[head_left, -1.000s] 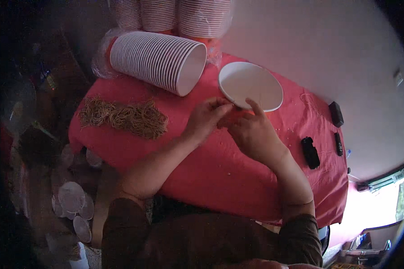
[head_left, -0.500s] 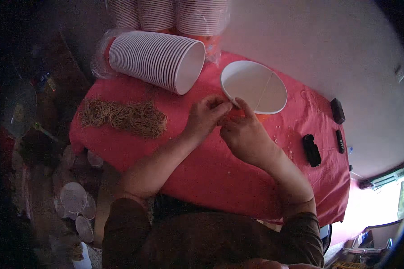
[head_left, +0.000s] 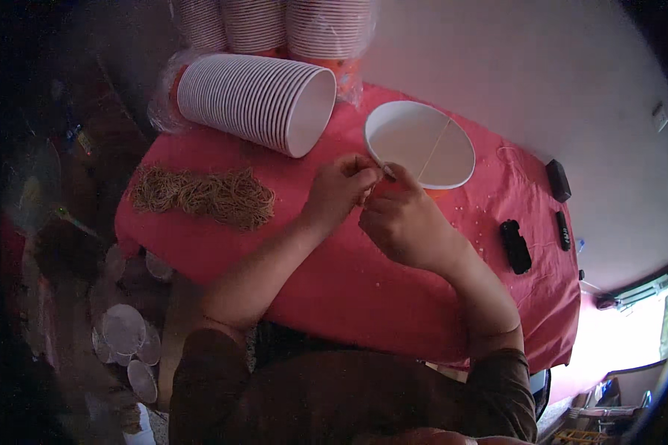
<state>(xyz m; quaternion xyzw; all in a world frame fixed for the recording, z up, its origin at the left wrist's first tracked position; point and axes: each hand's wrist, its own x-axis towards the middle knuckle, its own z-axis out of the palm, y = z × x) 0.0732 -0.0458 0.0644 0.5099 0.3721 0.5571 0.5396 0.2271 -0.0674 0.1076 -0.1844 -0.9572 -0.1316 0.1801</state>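
Note:
A large white-lined paper bucket (head_left: 393,122) with an orange outside stands just beyond my hands, its mouth facing up toward me. A thin tan string (head_left: 436,148) stretches across that mouth from the far rim to the near one. My left hand (head_left: 340,189) is closed in a pinch at the bucket's near-left rim. Right beside it, my right hand (head_left: 402,222) is also closed, its index finger and thumb meeting the left fingertips. Whatever small thing lies between the fingers is hidden.
A bundle of tan strings (head_left: 204,196) lies at left on the red tablecloth (head_left: 334,289). Behind it rests a stack of nested white buckets (head_left: 249,100) on its side; more wrapped stacks (head_left: 326,30) stand farther back. At right lie a black case (head_left: 516,246) and other dark items.
My right hand has shifted slightly left and its fingers have curled closer to the left fingertips. The bucket stays in place, and the view has shifted slightly.

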